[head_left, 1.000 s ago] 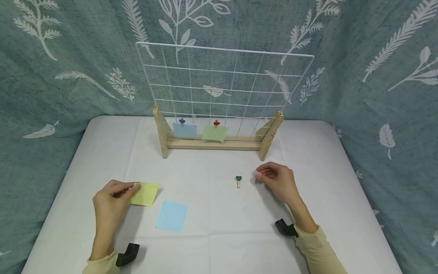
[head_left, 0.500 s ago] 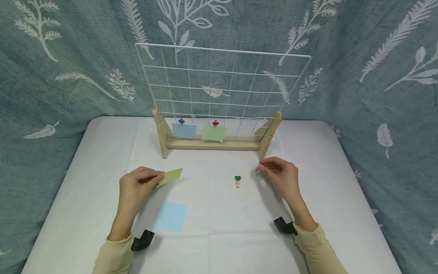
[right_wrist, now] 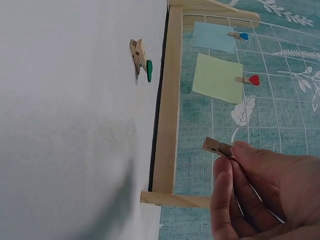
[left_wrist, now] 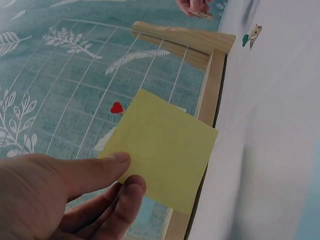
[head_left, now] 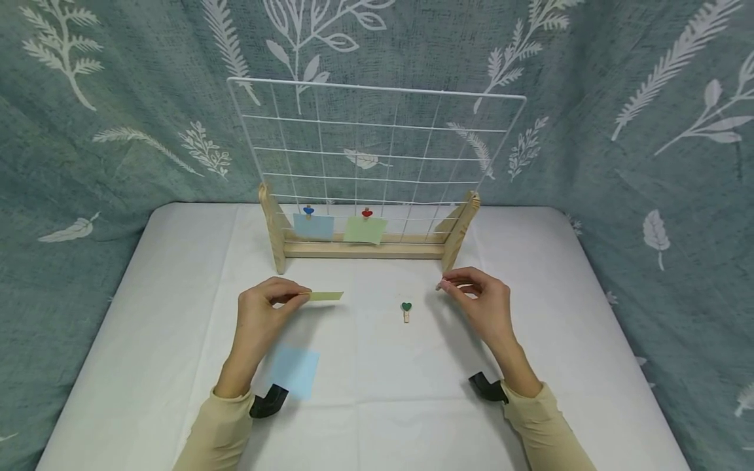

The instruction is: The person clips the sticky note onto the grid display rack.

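My left hand [head_left: 268,317] pinches a yellow sticky note [left_wrist: 162,150] by one edge between thumb and fingers; from the head view the note looks nearly edge-on. Over the table's right side, my right hand [head_left: 480,301] pinches a small wooden clothespin [right_wrist: 216,146], whose far end the fingers cover. Between the hands lies another clothespin [head_left: 406,313] with a green heart. Beyond them stands a white wire grid [head_left: 377,124] in a wooden base [head_left: 365,250]. Low on the grid hang a blue note [right_wrist: 212,36] under a blue-heart clothespin and a green note [right_wrist: 217,79] under a red-heart one.
A light blue sticky note [head_left: 296,371] lies flat on the white tablecloth [head_left: 377,432], partly behind the left wrist's black mount [head_left: 269,400]. Another black mount [head_left: 487,387] sits on the right wrist. A patterned teal curtain [head_left: 589,131] hangs behind the table.
My left hand has carried the yellow note to the right and toward the grid, turning it edge-on. The right hand has risen slightly toward the stand with its clothespin.
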`<state>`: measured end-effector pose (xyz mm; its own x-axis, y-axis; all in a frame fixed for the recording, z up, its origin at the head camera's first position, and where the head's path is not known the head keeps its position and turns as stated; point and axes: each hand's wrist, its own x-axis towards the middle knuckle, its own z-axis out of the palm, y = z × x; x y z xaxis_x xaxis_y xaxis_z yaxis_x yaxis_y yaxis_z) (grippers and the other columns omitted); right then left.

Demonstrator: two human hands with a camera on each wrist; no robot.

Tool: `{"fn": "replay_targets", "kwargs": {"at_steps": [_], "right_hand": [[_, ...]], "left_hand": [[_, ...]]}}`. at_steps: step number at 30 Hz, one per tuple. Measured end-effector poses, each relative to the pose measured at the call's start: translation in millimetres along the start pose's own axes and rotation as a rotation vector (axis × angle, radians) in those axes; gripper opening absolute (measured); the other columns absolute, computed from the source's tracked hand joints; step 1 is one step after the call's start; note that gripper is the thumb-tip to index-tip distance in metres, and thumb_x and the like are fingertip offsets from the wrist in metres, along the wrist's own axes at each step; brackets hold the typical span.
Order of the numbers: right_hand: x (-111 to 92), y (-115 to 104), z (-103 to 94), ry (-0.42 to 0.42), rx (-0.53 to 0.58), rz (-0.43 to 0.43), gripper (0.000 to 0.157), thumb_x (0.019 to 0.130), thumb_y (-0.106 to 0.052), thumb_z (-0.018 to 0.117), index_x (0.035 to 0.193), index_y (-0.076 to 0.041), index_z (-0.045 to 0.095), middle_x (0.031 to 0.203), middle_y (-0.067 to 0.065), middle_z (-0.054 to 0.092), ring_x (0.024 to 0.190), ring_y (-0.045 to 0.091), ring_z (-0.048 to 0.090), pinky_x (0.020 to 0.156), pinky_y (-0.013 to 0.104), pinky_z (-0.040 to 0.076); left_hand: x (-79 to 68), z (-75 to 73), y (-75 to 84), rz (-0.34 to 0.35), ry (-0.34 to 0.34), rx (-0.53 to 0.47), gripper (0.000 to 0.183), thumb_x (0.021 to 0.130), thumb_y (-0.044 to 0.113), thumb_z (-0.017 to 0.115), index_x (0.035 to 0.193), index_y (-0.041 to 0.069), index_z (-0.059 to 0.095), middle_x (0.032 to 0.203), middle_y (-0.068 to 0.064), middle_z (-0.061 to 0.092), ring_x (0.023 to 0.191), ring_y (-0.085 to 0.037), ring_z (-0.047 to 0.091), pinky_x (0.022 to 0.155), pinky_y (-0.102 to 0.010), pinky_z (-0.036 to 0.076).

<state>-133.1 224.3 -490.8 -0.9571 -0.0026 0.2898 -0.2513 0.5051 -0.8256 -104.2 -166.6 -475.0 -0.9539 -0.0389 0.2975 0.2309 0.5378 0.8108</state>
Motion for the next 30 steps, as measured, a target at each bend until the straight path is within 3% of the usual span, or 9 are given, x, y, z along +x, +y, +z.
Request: {"fn": "replay_targets", "kwargs": {"at_steps": [4, 8, 12, 16, 20, 26, 30], "right_hand": [[0, -2, -1.0, 0.010, 0.005, -0.022, 0.015, 0.091, -0.015, 0.084, 0.105, -0.011, 0.080, 0.095, 0.002, 0.081, 0.087, 0.009, 0.075, 0.078, 0.015, 0.059], [1, -4, 0.5, 0.039, 0.030, -0.068, 0.015, 0.090, -0.012, 0.085, 0.104, -0.010, 0.080, 0.096, 0.005, 0.080, 0.088, 0.013, 0.075, 0.079, 0.016, 0.059], [3, -9, 3.8, 0.070, 0.063, -0.128, 0.015, 0.089, -0.005, 0.084, 0.104, -0.005, 0.079, 0.097, 0.010, 0.080, 0.088, 0.024, 0.075, 0.079, 0.019, 0.060], [5, -32, 4.7, 0.079, 0.071, -0.175, 0.016, 0.088, 0.005, 0.081, 0.103, 0.004, 0.077, 0.095, 0.018, 0.078, 0.087, 0.035, 0.074, 0.079, 0.021, 0.060], [6, -52, 3.8, 0.085, 0.078, -0.204, 0.015, 0.087, 0.009, 0.080, 0.102, 0.008, 0.076, 0.095, 0.022, 0.078, 0.085, 0.037, 0.073, 0.079, 0.022, 0.061], [10, -56, 4.7, 0.105, 0.089, -0.232, 0.015, 0.087, 0.012, 0.079, 0.102, 0.009, 0.076, 0.094, 0.023, 0.077, 0.084, 0.037, 0.072, 0.079, 0.022, 0.060], [11, -60, 2.5, 0.114, 0.080, -0.242, 0.016, 0.087, 0.012, 0.079, 0.102, 0.009, 0.076, 0.094, 0.024, 0.077, 0.084, 0.036, 0.072, 0.079, 0.019, 0.059]], "left_hand": [[4.3, 8.7, 5.8, 0.018, -0.016, -0.009, 0.009, 0.083, 0.008, 0.090, 0.089, 0.010, 0.083, 0.088, -0.001, 0.079, 0.077, -0.016, 0.073, 0.072, -0.027, 0.061], [6.2, 16.5, 9.5, 0.030, -0.029, -0.009, 0.010, 0.083, 0.007, 0.089, 0.089, 0.009, 0.081, 0.087, -0.003, 0.077, 0.075, -0.016, 0.072, 0.073, -0.041, 0.063], [8.9, 24.6, 11.1, 0.039, -0.040, -0.021, 0.010, 0.084, 0.007, 0.089, 0.089, 0.009, 0.081, 0.088, -0.002, 0.077, 0.076, -0.015, 0.072, 0.073, -0.040, 0.063], [14.1, 33.7, 14.5, 0.064, -0.047, -0.029, 0.009, 0.085, 0.006, 0.088, 0.090, 0.009, 0.081, 0.089, -0.003, 0.077, 0.076, -0.016, 0.072, 0.073, -0.042, 0.063], [21.3, 43.6, 22.2, 0.104, -0.056, -0.043, 0.009, 0.085, 0.003, 0.087, 0.090, 0.008, 0.081, 0.088, -0.004, 0.078, 0.075, -0.018, 0.072, 0.072, -0.044, 0.063], [30.8, 59.6, 27.1, 0.128, -0.061, -0.053, 0.009, 0.085, 0.002, 0.087, 0.088, 0.008, 0.081, 0.084, -0.004, 0.076, 0.073, -0.016, 0.069, 0.069, -0.032, 0.061], [36.1, 70.5, 30.2, 0.122, -0.058, -0.064, 0.009, 0.085, 0.000, 0.086, 0.087, 0.007, 0.080, 0.084, -0.006, 0.075, 0.073, -0.016, 0.068, 0.068, -0.030, 0.061]]}}
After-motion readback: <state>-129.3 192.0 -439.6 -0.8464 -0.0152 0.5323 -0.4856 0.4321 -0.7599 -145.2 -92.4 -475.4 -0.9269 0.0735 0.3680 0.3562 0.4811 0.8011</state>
